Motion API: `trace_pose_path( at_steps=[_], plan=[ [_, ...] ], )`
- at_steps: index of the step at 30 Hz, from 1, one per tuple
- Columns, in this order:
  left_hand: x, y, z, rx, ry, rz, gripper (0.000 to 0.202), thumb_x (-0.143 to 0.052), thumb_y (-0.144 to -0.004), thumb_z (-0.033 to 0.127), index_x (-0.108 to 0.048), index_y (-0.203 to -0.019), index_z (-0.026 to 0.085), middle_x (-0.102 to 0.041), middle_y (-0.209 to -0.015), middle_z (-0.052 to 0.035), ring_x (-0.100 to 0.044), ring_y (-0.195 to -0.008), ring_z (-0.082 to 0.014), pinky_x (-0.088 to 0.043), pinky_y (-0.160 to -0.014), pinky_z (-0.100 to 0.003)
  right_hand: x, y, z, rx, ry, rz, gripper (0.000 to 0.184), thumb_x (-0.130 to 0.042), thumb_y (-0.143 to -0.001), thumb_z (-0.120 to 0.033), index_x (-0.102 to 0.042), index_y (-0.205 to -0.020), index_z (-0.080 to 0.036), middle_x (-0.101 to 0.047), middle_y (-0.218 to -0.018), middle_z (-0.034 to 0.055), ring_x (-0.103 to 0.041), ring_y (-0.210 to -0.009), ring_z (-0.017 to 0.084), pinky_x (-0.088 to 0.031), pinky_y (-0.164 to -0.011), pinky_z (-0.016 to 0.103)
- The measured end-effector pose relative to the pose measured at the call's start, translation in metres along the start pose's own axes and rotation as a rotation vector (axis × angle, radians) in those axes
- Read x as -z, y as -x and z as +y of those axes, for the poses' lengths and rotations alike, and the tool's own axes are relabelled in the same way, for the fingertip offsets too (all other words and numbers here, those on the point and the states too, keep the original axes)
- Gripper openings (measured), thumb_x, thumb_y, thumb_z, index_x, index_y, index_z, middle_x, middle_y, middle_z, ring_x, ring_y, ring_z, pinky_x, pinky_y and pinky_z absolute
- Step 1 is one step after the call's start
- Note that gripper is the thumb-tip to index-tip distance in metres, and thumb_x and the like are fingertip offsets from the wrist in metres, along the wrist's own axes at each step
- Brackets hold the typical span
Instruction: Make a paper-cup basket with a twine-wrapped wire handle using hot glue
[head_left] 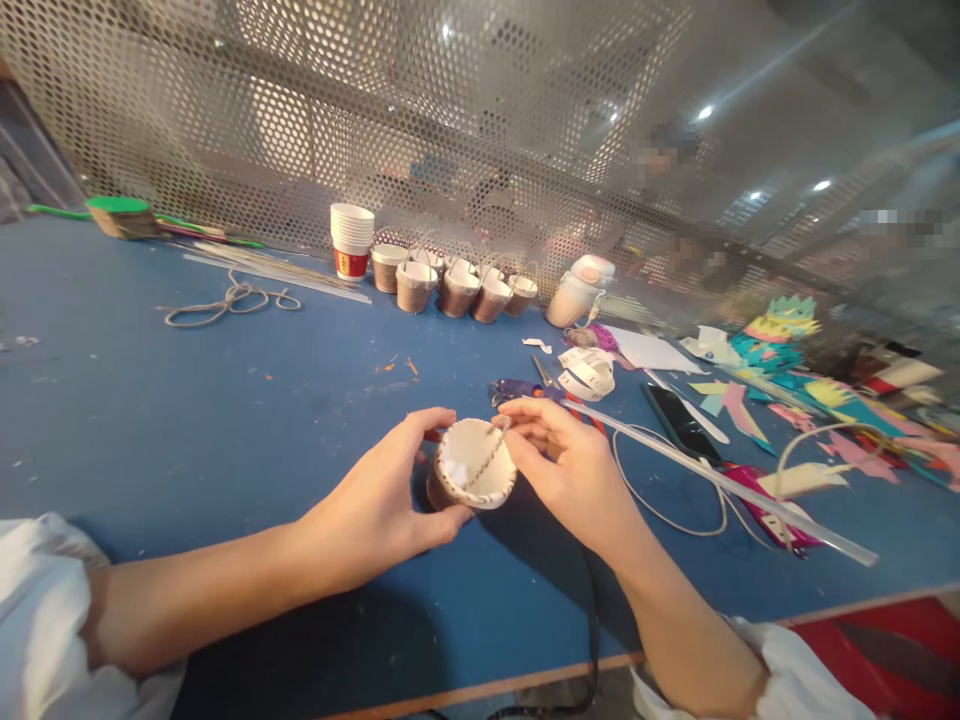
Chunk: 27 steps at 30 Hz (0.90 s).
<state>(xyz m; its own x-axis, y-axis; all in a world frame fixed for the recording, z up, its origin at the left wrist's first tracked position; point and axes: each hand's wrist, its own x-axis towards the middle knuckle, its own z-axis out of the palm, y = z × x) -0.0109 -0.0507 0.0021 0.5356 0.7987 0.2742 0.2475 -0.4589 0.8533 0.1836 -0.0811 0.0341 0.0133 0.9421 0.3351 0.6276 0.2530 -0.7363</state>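
Note:
A small basket made from a paper cup [444, 494], with brown wrapping outside and a cord-trimmed rim, is tilted so its white inside faces me. My left hand [379, 490] grips it from the left, thumb at the near side and fingers round the far side. A twisted cord [487, 464] slants across the opening. At the right rim my right hand [570, 465] pinches the cord's upper end between thumb and fingers. Some white stuff lies inside the cup. Just beyond the right hand is a blue glue gun [517, 390] with a long clear glue stick [720, 474].
Several similar baskets [457, 290] and a stack of paper cups [351, 240] stand along the perforated metal screen [300, 130]. A bottle [577, 290], measuring tape [589, 374], phone [681, 420] and paper scraps [742, 410] lie rightward. Loose cord [232, 298] is at left.

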Motion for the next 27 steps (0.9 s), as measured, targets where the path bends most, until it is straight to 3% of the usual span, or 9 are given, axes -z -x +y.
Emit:
trace_pose_path(
  at_steps=[5, 15, 27],
  plan=[
    [-0.003, 0.001, 0.001, -0.016, -0.032, 0.013, 0.057, -0.072, -0.069, 0.027, -0.042, -0.118, 0.023, -0.06, -0.112, -0.0051, -0.061, -0.102, -0.02, -0.05, -0.091, -0.036, -0.003, 0.002, -0.008, -0.141, 0.05, -0.068, 0.009, -0.058, -0.079, -0.021, -0.06, -0.088, -0.019, -0.067, -0.079, 0.001, -0.064, -0.071, 0.014, -0.053, -0.066, 0.026],
    [-0.005, 0.003, -0.001, -0.115, -0.087, 0.046, 0.057, -0.074, -0.068, 0.024, -0.043, -0.114, 0.022, -0.058, -0.102, -0.0037, -0.061, -0.091, -0.0178, -0.053, -0.081, -0.034, -0.007, 0.0, -0.012, -0.14, 0.093, -0.076, 0.005, -0.058, -0.079, -0.023, -0.061, -0.081, -0.019, -0.062, -0.068, -0.0015, -0.056, -0.061, 0.012, -0.045, -0.055, 0.023],
    [-0.006, 0.004, 0.001, -0.199, -0.134, 0.063, 0.057, -0.073, -0.069, 0.021, -0.041, -0.115, 0.024, -0.059, -0.1, -0.0027, -0.06, -0.091, -0.0179, -0.052, -0.081, -0.032, -0.001, 0.0, -0.011, -0.067, 0.197, -0.099, 0.008, -0.057, -0.081, -0.018, -0.064, -0.078, -0.02, -0.064, -0.07, -0.0018, -0.056, -0.063, 0.012, -0.044, -0.06, 0.024]
  ],
)
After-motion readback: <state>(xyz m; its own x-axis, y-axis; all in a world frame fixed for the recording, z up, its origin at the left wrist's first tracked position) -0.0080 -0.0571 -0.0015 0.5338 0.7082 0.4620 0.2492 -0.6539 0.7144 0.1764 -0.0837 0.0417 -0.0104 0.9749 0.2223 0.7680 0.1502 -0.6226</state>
